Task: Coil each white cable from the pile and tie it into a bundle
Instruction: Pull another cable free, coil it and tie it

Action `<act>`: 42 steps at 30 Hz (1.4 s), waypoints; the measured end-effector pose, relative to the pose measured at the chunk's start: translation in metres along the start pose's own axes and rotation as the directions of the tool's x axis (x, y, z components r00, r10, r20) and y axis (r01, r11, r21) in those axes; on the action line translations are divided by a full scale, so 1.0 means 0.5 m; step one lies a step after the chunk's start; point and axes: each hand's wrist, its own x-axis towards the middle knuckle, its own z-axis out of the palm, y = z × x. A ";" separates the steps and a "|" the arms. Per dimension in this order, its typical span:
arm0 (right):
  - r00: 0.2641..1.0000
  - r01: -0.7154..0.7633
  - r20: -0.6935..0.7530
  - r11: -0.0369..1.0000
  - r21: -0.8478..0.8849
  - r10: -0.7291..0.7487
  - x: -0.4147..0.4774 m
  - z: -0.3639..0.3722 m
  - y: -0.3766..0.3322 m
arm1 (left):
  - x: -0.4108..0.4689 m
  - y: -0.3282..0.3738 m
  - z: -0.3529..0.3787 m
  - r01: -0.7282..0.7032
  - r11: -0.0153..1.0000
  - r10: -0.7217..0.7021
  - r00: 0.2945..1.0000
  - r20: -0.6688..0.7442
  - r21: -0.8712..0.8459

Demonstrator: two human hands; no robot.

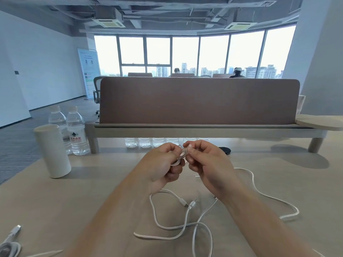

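Above the middle of the light wooden table (55,201), my left hand (163,164) grips a small coil of white cable (179,161), mostly hidden by its fingers. My right hand (206,164) pinches a small clear tie or the cable end (184,152) against the coil's top. Below my wrists, loose white cables (185,225) lie tangled on the table, their metal plugs (189,203) showing. One more white cable (259,193) snakes off to the right.
A white cylindrical cup (52,151) and water bottles (77,130) stand at the left. A coiled cable bundle (10,249) lies at the bottom left corner. A raised shelf with a brown divider panel (198,101) crosses the back; a black round object (225,150) sits under it.
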 end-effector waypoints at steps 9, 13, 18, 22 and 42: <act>0.995 -0.067 0.087 0.988 0.139 0.056 0.001 0.001 -0.002 | -0.009 0.016 -0.014 0.070 0.987 -0.052 0.990 0.130 -0.144; 0.986 -0.119 0.139 0.980 0.161 0.096 0.000 -0.005 0.001 | -0.008 0.015 -0.018 0.081 0.985 -0.057 0.987 0.153 -0.154; 0.974 -0.137 0.198 0.980 0.142 0.107 -0.001 -0.012 0.002 | -0.016 0.023 -0.028 0.111 0.982 -0.080 0.978 0.194 -0.154; 0.964 -0.123 0.247 0.988 0.098 0.095 -0.003 -0.016 0.005 | -0.020 0.026 -0.037 0.112 0.984 -0.082 0.975 0.208 -0.141; 0.913 -0.143 0.393 0.988 0.059 0.108 -0.010 -0.030 0.002 | -0.038 0.039 -0.054 0.069 0.998 -0.067 0.967 0.244 0.000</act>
